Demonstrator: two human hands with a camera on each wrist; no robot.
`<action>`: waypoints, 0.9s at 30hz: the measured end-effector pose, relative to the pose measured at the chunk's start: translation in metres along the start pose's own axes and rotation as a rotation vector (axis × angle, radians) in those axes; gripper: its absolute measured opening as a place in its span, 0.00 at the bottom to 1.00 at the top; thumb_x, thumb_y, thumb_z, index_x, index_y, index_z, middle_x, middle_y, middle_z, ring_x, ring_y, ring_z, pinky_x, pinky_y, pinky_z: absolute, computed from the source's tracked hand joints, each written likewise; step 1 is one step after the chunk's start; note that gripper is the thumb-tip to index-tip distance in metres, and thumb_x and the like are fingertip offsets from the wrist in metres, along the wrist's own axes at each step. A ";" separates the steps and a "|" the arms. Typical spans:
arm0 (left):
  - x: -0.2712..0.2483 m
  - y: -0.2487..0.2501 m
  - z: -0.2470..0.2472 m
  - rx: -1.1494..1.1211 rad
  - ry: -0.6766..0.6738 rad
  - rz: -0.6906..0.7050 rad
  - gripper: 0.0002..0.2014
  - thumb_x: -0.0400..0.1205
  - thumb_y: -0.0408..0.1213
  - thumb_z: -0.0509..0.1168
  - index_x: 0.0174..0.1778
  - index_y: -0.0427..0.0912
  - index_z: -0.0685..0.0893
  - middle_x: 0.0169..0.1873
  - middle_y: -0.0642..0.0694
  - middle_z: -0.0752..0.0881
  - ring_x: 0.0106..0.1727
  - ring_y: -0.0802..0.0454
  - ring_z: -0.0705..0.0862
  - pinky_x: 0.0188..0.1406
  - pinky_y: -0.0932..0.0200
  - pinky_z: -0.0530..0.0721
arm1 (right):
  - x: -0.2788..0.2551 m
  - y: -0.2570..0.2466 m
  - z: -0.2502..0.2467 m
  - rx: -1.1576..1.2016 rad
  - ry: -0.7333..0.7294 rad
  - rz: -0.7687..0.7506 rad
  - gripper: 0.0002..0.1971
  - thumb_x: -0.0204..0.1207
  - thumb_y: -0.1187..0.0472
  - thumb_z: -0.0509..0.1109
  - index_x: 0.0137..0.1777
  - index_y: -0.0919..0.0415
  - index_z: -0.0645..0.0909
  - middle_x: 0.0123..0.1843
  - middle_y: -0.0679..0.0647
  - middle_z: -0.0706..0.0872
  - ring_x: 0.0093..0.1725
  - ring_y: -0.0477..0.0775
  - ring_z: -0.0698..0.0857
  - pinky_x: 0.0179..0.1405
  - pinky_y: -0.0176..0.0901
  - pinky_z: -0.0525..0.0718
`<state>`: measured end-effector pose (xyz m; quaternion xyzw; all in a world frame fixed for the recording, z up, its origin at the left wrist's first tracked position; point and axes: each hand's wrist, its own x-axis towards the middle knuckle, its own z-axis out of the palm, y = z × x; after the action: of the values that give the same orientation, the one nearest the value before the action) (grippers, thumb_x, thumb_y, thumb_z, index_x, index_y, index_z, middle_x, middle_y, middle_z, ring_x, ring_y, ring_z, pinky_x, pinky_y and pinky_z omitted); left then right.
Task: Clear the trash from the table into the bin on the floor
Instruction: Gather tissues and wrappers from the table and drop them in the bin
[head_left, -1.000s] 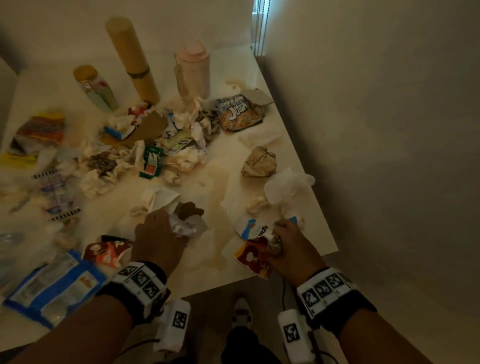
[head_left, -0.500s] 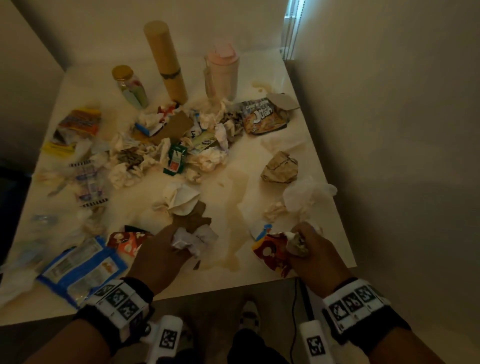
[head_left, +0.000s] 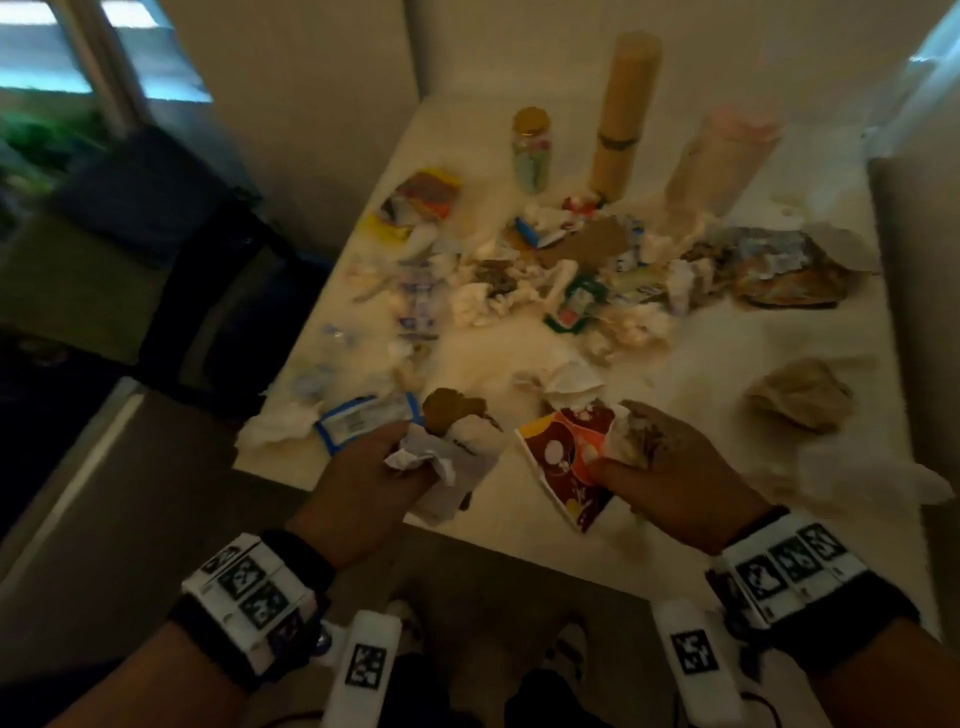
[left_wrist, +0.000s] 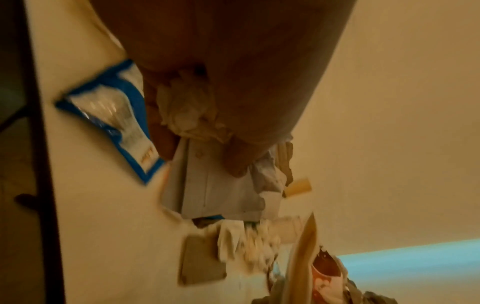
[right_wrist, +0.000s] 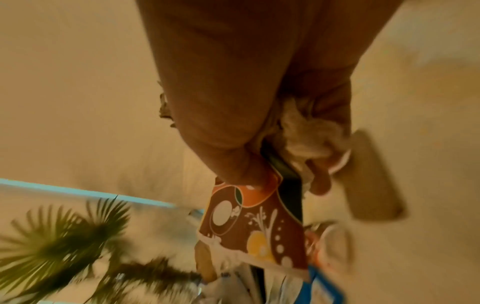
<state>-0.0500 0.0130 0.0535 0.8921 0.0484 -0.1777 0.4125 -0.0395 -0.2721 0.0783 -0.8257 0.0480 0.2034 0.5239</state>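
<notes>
My left hand (head_left: 410, 457) grips a wad of crumpled white paper (head_left: 441, 457) with a brown scrap (head_left: 447, 415) sticking out of it, held just above the table's (head_left: 727, 353) near edge. The left wrist view shows the same white paper (left_wrist: 187, 115) bunched under curled fingers. My right hand (head_left: 618, 457) pinches a red patterned wrapper (head_left: 561, 457) together with a crumpled tissue (head_left: 634, 441). The right wrist view shows the wrapper (right_wrist: 249, 226) hanging below the fist and the tissue (right_wrist: 303, 133) inside it. I cannot make out a bin for certain.
Several tissues and wrappers litter the table, along with a blue-edged packet (head_left: 363, 421), a brown paper ball (head_left: 800, 395), a chip bag (head_left: 779, 270), a white plastic bag (head_left: 857, 467), a tall tube (head_left: 623, 114), a pink bottle (head_left: 722, 156) and a jar (head_left: 531, 150). A dark object (head_left: 228, 291) stands on the floor to the left.
Both hands have lifted their trash off the table and drawn back to its near edge. The view has swung left, bringing the floor and a dark object into sight.
</notes>
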 end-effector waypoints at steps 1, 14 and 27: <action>-0.010 -0.010 -0.016 -0.055 0.035 -0.013 0.11 0.83 0.37 0.67 0.60 0.50 0.78 0.50 0.61 0.80 0.47 0.69 0.81 0.43 0.76 0.77 | 0.009 -0.018 0.019 0.006 -0.066 -0.034 0.21 0.72 0.59 0.77 0.56 0.36 0.74 0.49 0.35 0.84 0.41 0.43 0.88 0.37 0.47 0.89; -0.119 -0.352 -0.199 -0.259 0.564 -0.474 0.04 0.82 0.33 0.64 0.45 0.43 0.84 0.41 0.46 0.86 0.45 0.46 0.87 0.44 0.68 0.84 | 0.114 -0.132 0.436 -0.738 -0.825 -0.517 0.20 0.69 0.55 0.78 0.59 0.40 0.81 0.57 0.45 0.82 0.57 0.47 0.82 0.59 0.45 0.81; -0.098 -0.661 -0.049 -0.488 0.328 -0.930 0.06 0.80 0.49 0.66 0.45 0.52 0.78 0.47 0.51 0.81 0.47 0.52 0.81 0.45 0.61 0.76 | 0.227 0.040 0.696 -0.987 -0.950 -0.297 0.17 0.72 0.51 0.75 0.61 0.42 0.80 0.56 0.46 0.78 0.53 0.50 0.84 0.49 0.46 0.86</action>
<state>-0.2820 0.4886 -0.3571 0.6710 0.5410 -0.1835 0.4726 -0.0423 0.3562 -0.2992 -0.7866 -0.3976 0.4664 0.0742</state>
